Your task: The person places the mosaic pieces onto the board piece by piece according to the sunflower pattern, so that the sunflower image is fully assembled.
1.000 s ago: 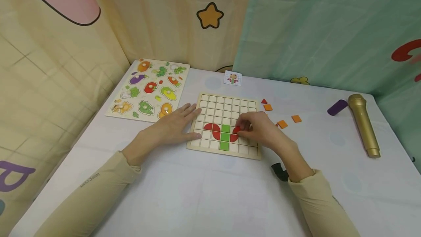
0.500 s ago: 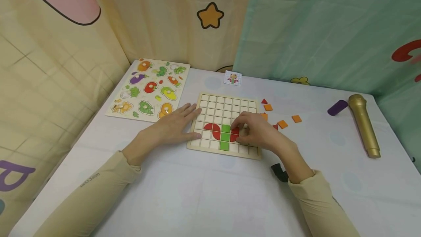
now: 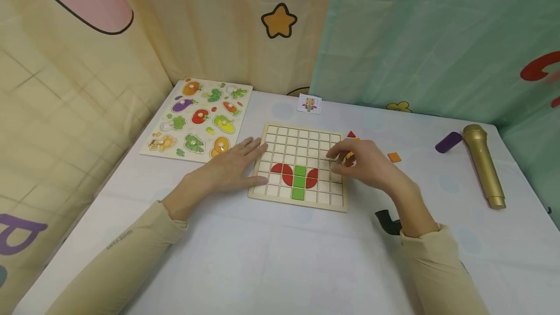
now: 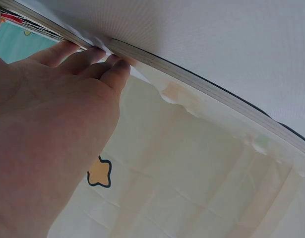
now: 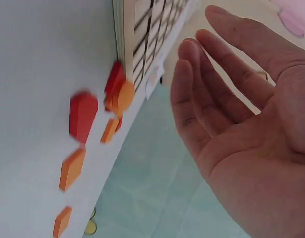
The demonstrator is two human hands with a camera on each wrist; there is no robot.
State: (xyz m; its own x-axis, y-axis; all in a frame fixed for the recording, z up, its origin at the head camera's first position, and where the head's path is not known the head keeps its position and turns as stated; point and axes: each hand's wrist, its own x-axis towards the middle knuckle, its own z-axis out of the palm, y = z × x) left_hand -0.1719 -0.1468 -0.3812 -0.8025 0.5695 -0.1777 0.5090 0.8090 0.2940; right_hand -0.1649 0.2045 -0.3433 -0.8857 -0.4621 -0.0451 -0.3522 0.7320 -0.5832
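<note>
A wooden grid board [image 3: 280, 142] lies mid-table. Several green squares [image 3: 299, 181] form a column on it, with red curved pieces on the left [image 3: 287, 179] and right [image 3: 311, 180] of the column. My left hand [image 3: 227, 166] rests at the board's left edge, fingers straight, thumb over the near cells. Above the board's right edge, my right hand [image 3: 367, 162] hovers with loosely bent fingers. In the right wrist view there is nothing between that hand's fingertips [image 5: 189, 69]. Beside the board lie loose red pieces [image 5: 83, 116] and orange pieces [image 5: 73, 168], partly hidden by the hand in the head view.
A small pattern card [image 3: 309, 104] lies behind the board. At the left is a vegetable knob puzzle [image 3: 245, 111]. To the right are a purple cylinder [image 3: 448, 143] and a gold microphone [image 3: 484, 166]. A black curved piece [image 3: 387, 223] lies near my right wrist.
My right hand has left the right-hand red pieces and moved right and away from me, over the board's edge. Those red pieces stay on the grid. The left hand has not moved.
</note>
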